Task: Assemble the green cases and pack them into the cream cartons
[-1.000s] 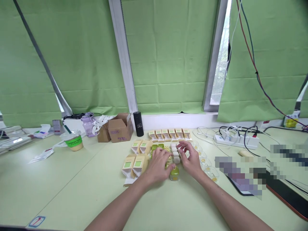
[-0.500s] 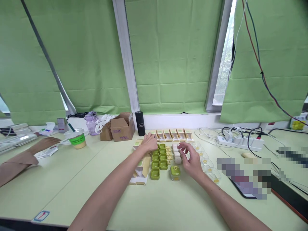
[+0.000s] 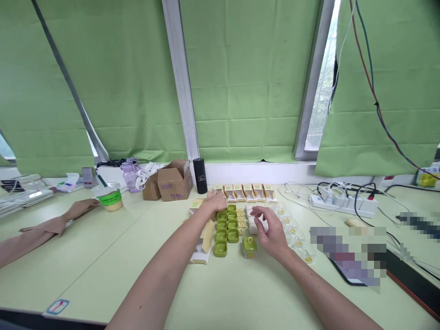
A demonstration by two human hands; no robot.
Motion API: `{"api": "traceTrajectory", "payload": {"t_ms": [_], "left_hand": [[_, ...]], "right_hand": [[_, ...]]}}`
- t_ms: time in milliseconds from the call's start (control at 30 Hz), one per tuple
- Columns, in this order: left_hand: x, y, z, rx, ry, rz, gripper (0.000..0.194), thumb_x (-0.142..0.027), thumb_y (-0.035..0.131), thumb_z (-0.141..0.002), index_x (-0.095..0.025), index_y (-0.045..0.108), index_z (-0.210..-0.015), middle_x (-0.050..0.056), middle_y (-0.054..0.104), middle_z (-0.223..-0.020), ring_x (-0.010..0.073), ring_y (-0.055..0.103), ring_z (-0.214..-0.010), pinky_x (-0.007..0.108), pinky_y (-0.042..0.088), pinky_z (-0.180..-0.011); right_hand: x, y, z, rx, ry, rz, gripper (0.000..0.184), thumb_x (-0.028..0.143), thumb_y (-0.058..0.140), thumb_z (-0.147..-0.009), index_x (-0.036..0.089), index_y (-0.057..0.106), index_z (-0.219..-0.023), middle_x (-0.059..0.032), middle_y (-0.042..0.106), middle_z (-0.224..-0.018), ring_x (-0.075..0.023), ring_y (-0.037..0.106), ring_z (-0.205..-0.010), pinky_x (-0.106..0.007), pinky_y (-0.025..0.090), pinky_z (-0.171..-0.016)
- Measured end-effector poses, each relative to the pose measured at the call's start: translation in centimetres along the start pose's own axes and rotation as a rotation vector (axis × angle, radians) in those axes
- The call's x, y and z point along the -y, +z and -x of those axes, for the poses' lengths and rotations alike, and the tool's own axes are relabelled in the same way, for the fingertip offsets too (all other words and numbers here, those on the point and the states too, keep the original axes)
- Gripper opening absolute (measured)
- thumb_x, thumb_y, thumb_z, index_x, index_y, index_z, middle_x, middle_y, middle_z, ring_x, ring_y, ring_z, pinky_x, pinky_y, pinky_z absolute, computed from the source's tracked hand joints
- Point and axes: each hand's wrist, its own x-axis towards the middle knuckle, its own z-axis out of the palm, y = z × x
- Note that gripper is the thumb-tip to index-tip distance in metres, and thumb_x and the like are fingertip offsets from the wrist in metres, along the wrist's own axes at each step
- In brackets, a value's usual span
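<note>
My left hand (image 3: pixel 216 200) reaches over the far end of two columns of green square lids (image 3: pixel 220 248). Its fingers stretch forward, and nothing shows in them. My right hand (image 3: pixel 271 227) hovers over a column of small white pieces (image 3: pixel 252 228), thumb and fingers apart and curved. Between the lids and the white pieces runs a column of small yellow parts (image 3: pixel 242 225). Nearer to me stands a clear box with a green lid (image 3: pixel 249 247). Clear square containers (image 3: pixel 304 252) line up right of my right hand. Opened cardboard packages (image 3: pixel 206 243) lie partly behind my left forearm.
Small open boxes (image 3: pixel 247 193) form a row at the back. Behind them are a black bottle (image 3: pixel 200 176) and a brown carton (image 3: pixel 173 184). A power strip (image 3: pixel 343 205) with cables sits right. Another person's hand (image 3: pixel 80 209) is beside a drink cup (image 3: pixel 110 197).
My left hand's fingers have straightened from a more curled pose at the far end of the lids. My right hand shifted slightly. The other person's hand moved right, toward the drink cup.
</note>
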Motion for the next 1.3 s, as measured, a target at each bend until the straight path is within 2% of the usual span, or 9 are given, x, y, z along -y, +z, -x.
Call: {"api": "traceTrajectory", "payload": {"t_ms": [133,233,300,433,700,833,1033,1133,1300], "left_hand": [[0.5,-1.3,0.0,0.008,-0.037,-0.05,0.04,-0.039,0.068,-0.102,-0.017,0.063,-0.135,0.012,0.065,-0.137,0.0268,0.068,-0.118,0.049,0.06,-0.1],[0.7,-2.5,0.2,-0.026,-0.04,-0.058,0.029,-0.033,0.063,-0.102,-0.02,0.068,-0.128,0.012,0.064,-0.141,0.0326,0.059,-0.13,0.058,0.048,-0.11],[0.8,-3.3,0.6,-0.073,-0.034,-0.055,0.028,-0.025,0.055,-0.101,-0.024,0.07,-0.124,0.011,0.062,-0.145,0.0358,0.052,-0.133,0.06,0.039,-0.113],[0.9,-4.6,1.9,-0.21,-0.011,-0.045,0.043,-0.02,0.045,-0.098,-0.027,0.061,-0.138,0.011,0.055,-0.154,0.0365,0.045,-0.135,0.057,0.03,-0.114],[-0.8,-6.1,5.5,-0.409,0.088,0.007,0.053,-0.021,0.039,-0.1,-0.022,0.047,-0.152,0.012,0.042,-0.164,0.0344,0.045,-0.138,0.052,0.028,-0.118],[-3.9,-5.7,9.4,-0.512,0.23,0.016,0.054,-0.02,0.037,-0.102,-0.019,0.042,-0.156,0.016,0.045,-0.162,0.0351,0.047,-0.134,0.055,0.028,-0.117],[-8.0,-3.7,15.2,-0.486,0.36,-0.026,0.062,-0.015,0.042,-0.1,-0.02,0.036,-0.161,0.015,0.045,-0.165,0.0369,0.05,-0.133,0.06,0.022,-0.12],[-8.9,-2.8,16.9,-0.419,0.438,-0.116,0.058,-0.016,0.043,-0.101,-0.021,0.044,-0.158,0.013,0.046,-0.165,0.0368,0.051,-0.131,0.06,0.02,-0.121],[-8.9,-1.5,18.5,-0.378,0.562,-0.329,0.039,-0.02,0.044,-0.105,-0.017,0.064,-0.138,0.01,0.049,-0.165,0.0345,0.05,-0.131,0.059,0.021,-0.121]], "right_hand": [[0.1,0.0,0.0,-0.001,0.005,0.007,0.032,0.016,0.052,-0.098,0.029,0.06,-0.126,-0.0066,0.073,-0.106,-0.0272,0.068,-0.094,-0.045,0.053,-0.08],[0.1,0.0,-0.1,-0.003,0.012,-0.004,0.031,0.016,0.052,-0.098,0.029,0.061,-0.125,-0.0062,0.073,-0.106,-0.027,0.067,-0.094,-0.044,0.053,-0.079],[0.2,-0.1,-0.1,-0.01,0.024,-0.021,0.031,0.017,0.054,-0.098,0.03,0.062,-0.125,-0.0059,0.074,-0.106,-0.0273,0.068,-0.093,-0.045,0.053,-0.08],[0.2,-0.1,-0.2,-0.029,0.053,-0.045,0.029,0.019,0.054,-0.098,0.029,0.063,-0.124,-0.0065,0.074,-0.106,-0.0275,0.068,-0.093,-0.045,0.054,-0.081],[0.2,-0.2,-0.5,-0.044,0.106,-0.099,0.024,0.024,0.055,-0.099,0.028,0.065,-0.121,-0.0063,0.075,-0.105,-0.0261,0.068,-0.09,-0.044,0.054,-0.081],[0.0,-0.2,-0.9,-0.02,0.22,-0.228,0.024,0.035,0.057,-0.103,0.027,0.064,-0.125,-0.0078,0.077,-0.112,-0.0248,0.072,-0.092,-0.044,0.058,-0.083],[-0.9,0.4,-1.9,-0.021,0.55,-0.665,0.055,0.06,0.075,-0.091,0.023,0.062,-0.128,-0.0137,0.079,-0.115,-0.0283,0.08,-0.088,-0.046,0.067,-0.074],[-1.0,0.4,-2.3,-0.045,0.66,-0.796,0.059,0.061,0.083,-0.084,0.023,0.065,-0.125,-0.0108,0.08,-0.105,-0.0277,0.08,-0.084,-0.047,0.068,-0.077],[-0.8,-0.3,-2.7,-0.071,0.717,-0.85,0.057,0.061,0.087,-0.079,0.023,0.07,-0.118,-0.0061,0.08,-0.096,-0.0223,0.078,-0.082,-0.035,0.066,-0.075]]}}
